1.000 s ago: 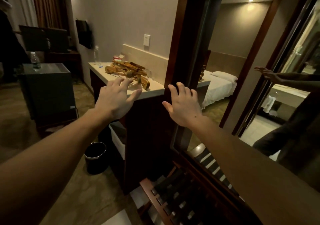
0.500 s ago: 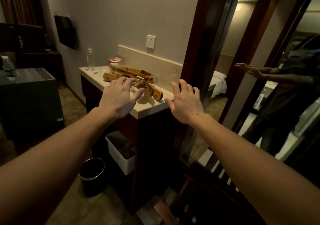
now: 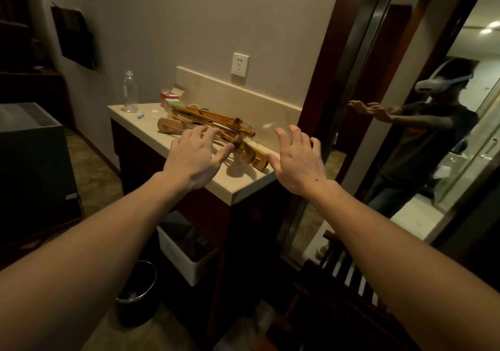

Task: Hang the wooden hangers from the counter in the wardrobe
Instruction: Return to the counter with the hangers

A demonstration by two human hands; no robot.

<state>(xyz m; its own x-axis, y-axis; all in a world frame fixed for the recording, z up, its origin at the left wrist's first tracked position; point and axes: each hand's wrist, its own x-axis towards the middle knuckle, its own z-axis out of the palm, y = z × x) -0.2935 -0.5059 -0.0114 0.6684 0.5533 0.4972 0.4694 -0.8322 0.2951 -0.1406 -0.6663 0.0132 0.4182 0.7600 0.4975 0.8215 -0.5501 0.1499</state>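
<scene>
Several light wooden hangers [image 3: 216,118], heaped crosswise in a loose, tangled pile. Lying flat on the cream-topped counter [image 3: 243,184], spread from mid-top toward its near corner.

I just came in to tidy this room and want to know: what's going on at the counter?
A person reaches with both bare hands for a pile of wooden hangers lying on the counter. The left hand, fingers spread, is over the pile; whether it touches is unclear. The right hand is open beside the pile's near end. No hanger is gripped or lifted yet. A clear bottle stands at the counter's far end.
</scene>
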